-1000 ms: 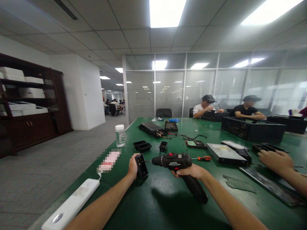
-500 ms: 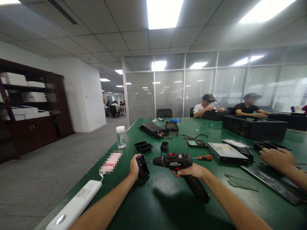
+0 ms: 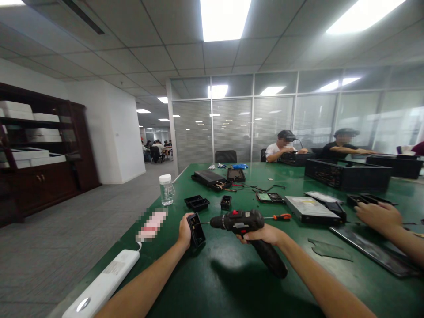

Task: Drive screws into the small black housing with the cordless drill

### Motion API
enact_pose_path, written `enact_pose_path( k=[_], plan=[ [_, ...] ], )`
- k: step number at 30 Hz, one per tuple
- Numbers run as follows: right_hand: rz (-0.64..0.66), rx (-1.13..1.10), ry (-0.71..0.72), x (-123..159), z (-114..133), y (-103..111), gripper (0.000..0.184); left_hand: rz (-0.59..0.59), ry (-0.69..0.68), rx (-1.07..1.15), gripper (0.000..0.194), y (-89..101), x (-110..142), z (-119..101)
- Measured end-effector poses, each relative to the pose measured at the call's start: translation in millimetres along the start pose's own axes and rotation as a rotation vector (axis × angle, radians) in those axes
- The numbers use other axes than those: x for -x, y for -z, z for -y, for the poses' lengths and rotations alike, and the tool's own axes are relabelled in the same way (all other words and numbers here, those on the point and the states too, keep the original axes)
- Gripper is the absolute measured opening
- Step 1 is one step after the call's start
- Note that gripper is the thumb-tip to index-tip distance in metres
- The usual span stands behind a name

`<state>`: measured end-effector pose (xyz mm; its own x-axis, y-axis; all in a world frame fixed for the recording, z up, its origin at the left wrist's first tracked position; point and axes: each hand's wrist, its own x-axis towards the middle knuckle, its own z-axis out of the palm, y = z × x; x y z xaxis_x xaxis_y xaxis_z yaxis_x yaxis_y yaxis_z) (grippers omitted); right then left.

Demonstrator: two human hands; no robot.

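My left hand (image 3: 184, 230) grips a small black plastic box (image 3: 197, 230) by its left side, tilted up on the table with its open face toward the right. In my right hand (image 3: 263, 234) is a black cordless drill (image 3: 240, 221) with red buttons, its grip slanting down to the right. The drill's thin bit points left into the box's open side; whether the tip meets a screw is too small to tell. Behind them lie a pair of similar black boxes (image 3: 196, 202) and a single one (image 3: 225, 202).
On the green table (image 3: 185, 291) stand a water bottle (image 3: 166, 190) and a white power strip (image 3: 102, 282) at left. An orange screwdriver (image 3: 281, 217), a silver drive (image 3: 311, 209) and a black case (image 3: 346, 176) lie rightward. A co-worker's hand (image 3: 379, 216) works at far right.
The view has shifted slightly. My hands, the box and the drill keep nearly the same pose. At the back right, a person's arm has stretched further right over a case.
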<state>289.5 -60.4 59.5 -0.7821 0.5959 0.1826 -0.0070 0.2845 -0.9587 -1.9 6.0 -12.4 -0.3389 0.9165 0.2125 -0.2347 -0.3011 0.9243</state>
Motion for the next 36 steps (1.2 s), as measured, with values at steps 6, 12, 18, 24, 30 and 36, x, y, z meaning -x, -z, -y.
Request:
enact_pose_path(
  k=[6,12,18,24,30,36],
  plan=[
    [-0.003,0.017,-0.010,0.1,-2.7,1.6,0.031,-0.001,0.034,0.008,0.035,-0.9,2.4,-3.4],
    [-0.020,0.006,-0.017,-0.5,-1.7,0.5,0.035,-0.019,0.041,0.009,0.036,-0.5,0.4,-2.8],
    [-0.010,0.016,-0.011,-0.1,-1.0,0.6,0.031,-0.026,0.028,0.029,0.035,-0.8,-2.3,0.5],
    [-0.015,0.003,-0.015,0.2,0.6,-1.3,0.032,-0.019,0.044,0.021,0.036,-0.8,-3.0,0.5],
    [-0.012,0.031,-0.017,0.5,2.3,-1.0,0.031,-0.012,0.047,0.037,0.035,-0.9,-2.4,0.5],
    [0.000,0.037,-0.006,0.4,0.4,0.4,0.028,-0.031,0.043,0.016,0.038,-3.0,0.8,-4.1]
  ],
)
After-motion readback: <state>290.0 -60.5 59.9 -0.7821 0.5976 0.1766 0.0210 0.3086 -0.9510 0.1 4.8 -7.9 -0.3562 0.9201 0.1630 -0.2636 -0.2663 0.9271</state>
